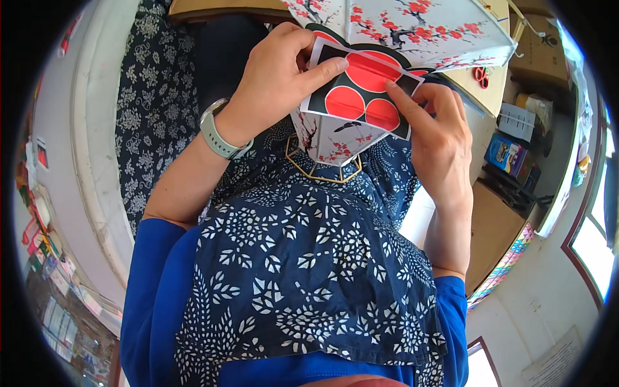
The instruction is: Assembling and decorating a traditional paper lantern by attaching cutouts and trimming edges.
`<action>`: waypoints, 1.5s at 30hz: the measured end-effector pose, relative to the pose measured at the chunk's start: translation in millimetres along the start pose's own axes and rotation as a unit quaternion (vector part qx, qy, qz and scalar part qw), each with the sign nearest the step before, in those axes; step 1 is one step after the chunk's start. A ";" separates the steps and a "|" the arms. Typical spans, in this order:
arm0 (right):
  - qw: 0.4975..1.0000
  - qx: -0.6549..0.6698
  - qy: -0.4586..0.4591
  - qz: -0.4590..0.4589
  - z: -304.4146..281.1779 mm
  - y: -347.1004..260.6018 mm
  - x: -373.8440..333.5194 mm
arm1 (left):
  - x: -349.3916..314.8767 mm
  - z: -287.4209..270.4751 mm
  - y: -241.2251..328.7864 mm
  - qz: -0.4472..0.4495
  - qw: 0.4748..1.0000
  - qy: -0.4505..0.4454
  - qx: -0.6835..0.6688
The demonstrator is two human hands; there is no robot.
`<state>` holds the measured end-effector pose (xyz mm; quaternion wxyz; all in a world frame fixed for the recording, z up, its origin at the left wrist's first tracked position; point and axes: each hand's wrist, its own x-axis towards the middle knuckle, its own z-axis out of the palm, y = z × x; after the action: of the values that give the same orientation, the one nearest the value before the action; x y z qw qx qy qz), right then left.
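Both of my hands hold a creased sheet of black paper printed with red circles [345, 101], pale along its edge. My left hand [274, 80] is closed on the sheet's left side, thumb on top and fingers partly hidden behind. At the right side, my right hand [442, 132] grips it with the index finger laid across the print. Directly behind the sheet stands a white lantern-like form [419, 35] with red blossoms and dark branches. Its lower part [335, 145] shows below the sheet, above a gold wire frame [316, 177] near my lap.
Red-handled scissors [481, 76] lie on a pale tabletop [483, 97] at the far right. Beyond it are a cardboard box [538, 55] and a blue book or pack [505, 153]. Dark floral cloth [155, 116] hangs at the left; a patterned apron [309, 271] covers my lap.
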<state>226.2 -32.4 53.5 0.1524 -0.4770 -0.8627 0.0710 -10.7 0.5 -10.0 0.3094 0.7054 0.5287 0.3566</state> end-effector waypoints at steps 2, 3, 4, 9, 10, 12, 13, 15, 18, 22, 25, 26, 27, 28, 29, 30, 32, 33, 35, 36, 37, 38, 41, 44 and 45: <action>1.000 0.002 0.010 0.010 2.4 4.2 -2.0 | 1.0 0.5 -0.6 -0.001 1.000 -0.008 -0.002; 1.000 0.003 0.017 0.017 3.2 6.7 -3.2 | 0.6 0.4 -2.2 -0.006 1.000 -0.012 -0.006; 0.999 0.005 0.023 0.022 4.4 9.0 -4.2 | 0.3 -0.2 -3.8 -0.011 1.000 -0.016 -0.010; 0.996 0.060 0.058 0.028 18.0 28.6 -16.3 | -5.0 -7.3 -9.0 -0.004 1.000 -0.006 0.000; 0.982 0.108 0.122 0.097 22.1 41.9 -21.8 | -6.2 -12.0 -7.8 -0.012 0.999 0.027 -0.019; 0.920 0.201 0.249 0.228 39.2 65.1 -32.0 | -9.6 -22.1 -6.0 -0.027 0.994 0.093 -0.056; 0.917 0.199 0.257 0.231 54.1 70.5 -36.3 | -14.2 -24.3 -10.2 -0.020 0.994 0.088 -0.055; 0.685 0.568 0.263 0.372 88.9 77.7 -43.5 | -32.3 -23.5 -27.6 -0.052 0.989 0.094 -0.102; 0.451 0.729 0.215 0.468 135.6 61.2 -47.2 | -69.5 -9.5 -27.0 -0.079 0.986 0.050 -0.136; 0.316 0.834 0.169 0.420 156.9 27.1 -32.9 | -97.8 16.2 -25.3 -0.059 0.967 -0.066 -0.240; 0.312 0.823 0.151 0.451 140.5 0.0 -22.5 | -100.7 36.6 -14.2 -0.081 0.935 -0.076 -0.337; 0.312 0.815 0.139 0.469 133.1 -7.9 -22.8 | -102.1 38.2 -11.9 -0.095 0.914 -0.079 -0.385; 0.314 0.816 0.139 0.465 127.1 -13.0 -25.8 | -101.8 37.0 -10.5 -0.091 0.915 -0.077 -0.385; 0.322 0.821 0.159 0.444 121.1 -18.6 -30.3 | -101.2 35.3 -8.9 -0.109 0.909 -0.083 -0.395; 0.330 0.824 0.179 0.424 115.8 -24.0 -35.8 | -100.5 34.0 -7.5 -0.127 0.901 -0.090 -0.405; 0.337 0.827 0.197 0.404 111.7 -30.3 -41.7 | -101.1 32.6 -6.7 -0.146 0.893 -0.095 -0.415; 0.426 0.789 0.206 0.392 103.1 -34.9 -55.4 | -101.7 35.7 -17.4 -0.146 0.887 -0.115 -0.423; 0.509 0.743 0.216 0.379 98.6 -35.4 -61.8 | -100.8 38.0 -27.1 -0.149 0.879 -0.136 -0.431; 0.592 0.692 0.217 0.352 87.0 -44.2 -70.3 | -95.2 40.0 -41.5 -0.148 0.874 -0.146 -0.440; 0.638 0.666 0.218 0.319 78.7 -52.5 -71.3 | -91.8 37.6 -46.7 -0.177 0.818 -0.185 -0.515; 0.682 0.638 0.221 0.282 72.5 -59.4 -74.1 | -86.6 36.2 -52.0 -0.200 0.753 -0.223 -0.586; 0.684 0.647 0.208 0.263 71.8 -65.1 -84.3 | -86.1 34.0 -55.9 -0.217 0.682 -0.256 -0.649; 0.733 0.590 0.163 0.297 87.6 -63.9 -104.3 | -85.8 52.0 -68.1 -0.254 0.547 -0.258 -0.755; 0.757 0.546 0.147 0.327 96.7 -53.4 -116.7 | -85.2 72.3 -58.2 -0.304 0.570 -0.245 -0.723; 0.756 0.544 0.142 0.335 96.7 -53.7 -120.7 | -93.4 82.4 -61.8 -0.247 0.663 -0.254 -0.659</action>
<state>211.4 -160.8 -46.9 0.4732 -0.5770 -0.4320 0.5065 7.8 -79.2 -122.4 0.8925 0.2239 0.2115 0.3295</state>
